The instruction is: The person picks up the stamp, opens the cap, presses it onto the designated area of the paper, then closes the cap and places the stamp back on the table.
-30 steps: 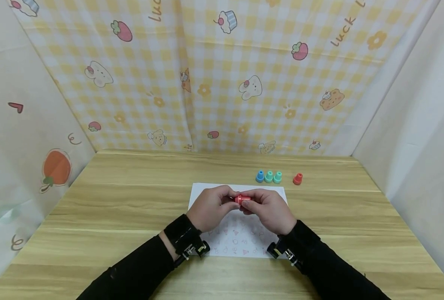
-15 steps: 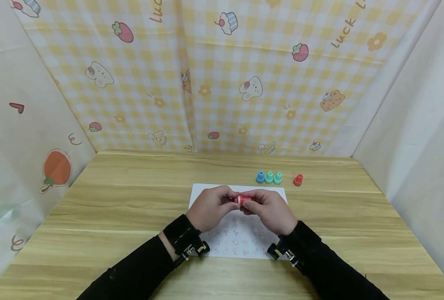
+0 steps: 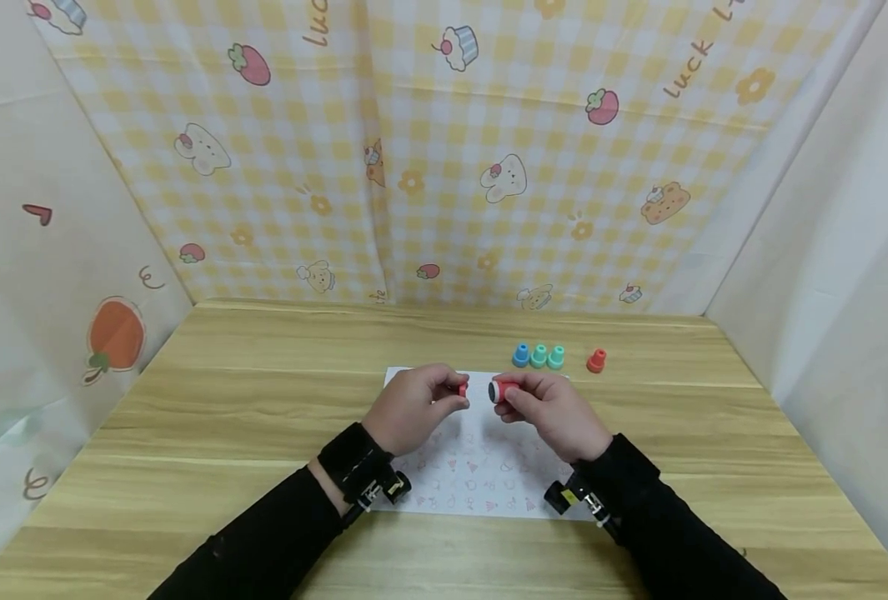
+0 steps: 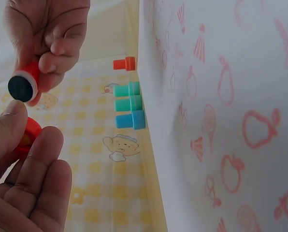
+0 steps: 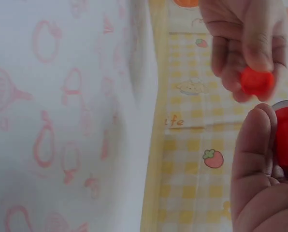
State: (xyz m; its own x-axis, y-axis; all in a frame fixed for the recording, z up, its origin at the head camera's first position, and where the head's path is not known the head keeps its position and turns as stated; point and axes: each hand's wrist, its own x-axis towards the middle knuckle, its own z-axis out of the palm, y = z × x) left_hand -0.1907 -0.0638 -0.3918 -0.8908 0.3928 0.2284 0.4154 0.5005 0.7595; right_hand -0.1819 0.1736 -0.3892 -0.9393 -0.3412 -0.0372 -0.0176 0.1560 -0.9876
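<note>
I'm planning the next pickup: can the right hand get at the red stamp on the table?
Probably yes: nothing visible lies between the right hand and the red stamp, though that hand holds an uncapped stamp and may need freeing first.

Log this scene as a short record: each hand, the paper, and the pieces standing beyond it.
Left hand: pinches a small red cap
Right hand: holds a red stamp, dark end turned toward the left hand
Cap and stamp: apart
Paper: white, red outline marks, on a wooden table
Row: blue piece, two green pieces
Set apart, right of row: red piece
</note>
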